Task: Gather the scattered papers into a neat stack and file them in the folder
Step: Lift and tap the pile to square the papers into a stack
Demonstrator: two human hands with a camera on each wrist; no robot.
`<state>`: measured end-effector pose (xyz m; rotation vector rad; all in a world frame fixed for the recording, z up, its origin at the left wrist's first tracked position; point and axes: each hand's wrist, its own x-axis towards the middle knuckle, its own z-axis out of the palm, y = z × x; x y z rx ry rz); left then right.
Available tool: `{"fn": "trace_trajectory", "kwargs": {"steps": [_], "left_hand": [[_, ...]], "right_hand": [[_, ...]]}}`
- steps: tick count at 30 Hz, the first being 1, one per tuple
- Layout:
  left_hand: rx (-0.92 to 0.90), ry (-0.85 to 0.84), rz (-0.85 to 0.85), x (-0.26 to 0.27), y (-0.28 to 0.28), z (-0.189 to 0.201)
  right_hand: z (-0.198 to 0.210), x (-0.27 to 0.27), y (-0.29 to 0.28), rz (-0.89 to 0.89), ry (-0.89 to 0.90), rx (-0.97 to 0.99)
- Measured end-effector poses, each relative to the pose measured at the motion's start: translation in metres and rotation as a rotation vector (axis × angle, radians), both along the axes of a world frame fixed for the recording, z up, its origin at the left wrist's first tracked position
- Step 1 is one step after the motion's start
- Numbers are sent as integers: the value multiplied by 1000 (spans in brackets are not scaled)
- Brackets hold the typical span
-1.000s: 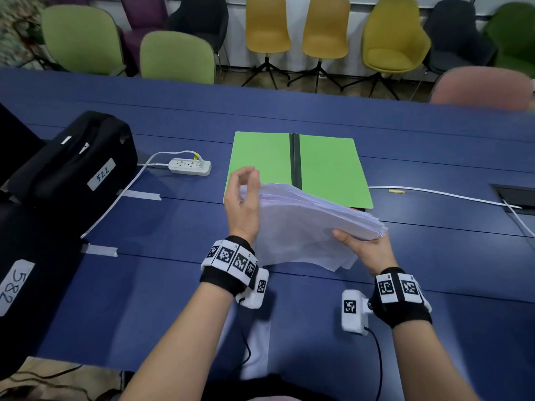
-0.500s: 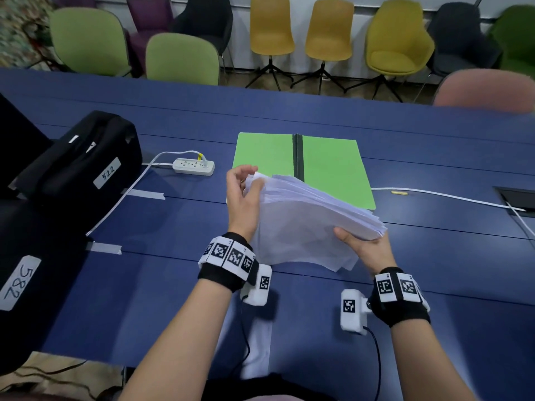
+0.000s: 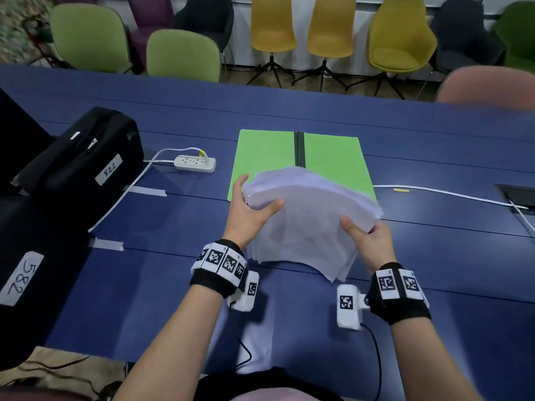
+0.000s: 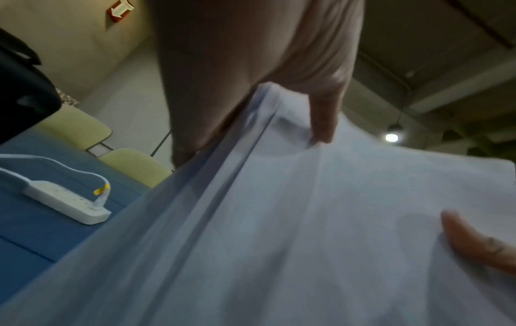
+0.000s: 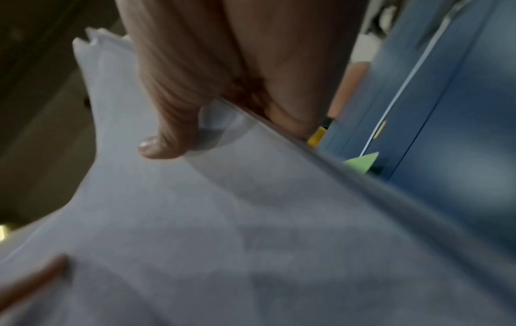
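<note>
A thick stack of white papers is held tilted above the blue table, its lower edge near the tabletop. My left hand grips the stack's left side, thumb on top. My right hand grips the right side, thumb on the top sheet. The left wrist view shows the paper stack under my thumb, and the right wrist view shows the sheets pinched the same way. The open green folder lies flat just beyond the stack, which hides its near edge.
A white power strip with its cable lies left of the folder. Black cases labelled with numbers stand at the left. A white cable runs along the right side of the table. Coloured chairs line the far side.
My left hand has shifted from the stack's upper left corner to a thumb-on-top grip on its left side. The stack has turned flatter toward me and moved slightly forward.
</note>
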<state>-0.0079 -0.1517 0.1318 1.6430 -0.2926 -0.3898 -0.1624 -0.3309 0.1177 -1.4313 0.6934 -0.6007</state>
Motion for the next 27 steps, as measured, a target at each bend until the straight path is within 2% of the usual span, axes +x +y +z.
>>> {"fn": "trace_trajectory", "kwargs": {"steps": [2,3,5,7,9,11,13,15,18,21,23,27], "left_hand": [[107,-15,55,-1,1,-1],[160,-118,78,0,2,4],[293,-457,77,5,3,21],[412,-709,-34,9,2,44],[581,-829,-174,13,0,61],[782,-881,-241,11,2,73],[887,-846,-248,7,6,80],[890,-796,-244,4,8,76],[862,-735,-246,2,12,69],[808,-609,-180,13,23,68],[728,-470,-119,26,38,68],[473,-281,-119,47,65,60]], "right_hand": [[-7,-1,4,74,80,-54],[-9,0,4,94,103,-77],[-8,4,5,77,159,-151],[4,12,7,64,257,-283],[16,19,9,99,294,-418],[38,25,16,138,277,-546],[57,26,19,183,291,-669],[71,24,19,223,335,-719],[70,18,3,316,388,-601],[57,-2,-18,452,612,-523],[42,-19,-32,454,692,-438],[7,-39,-48,294,478,-177]]}}
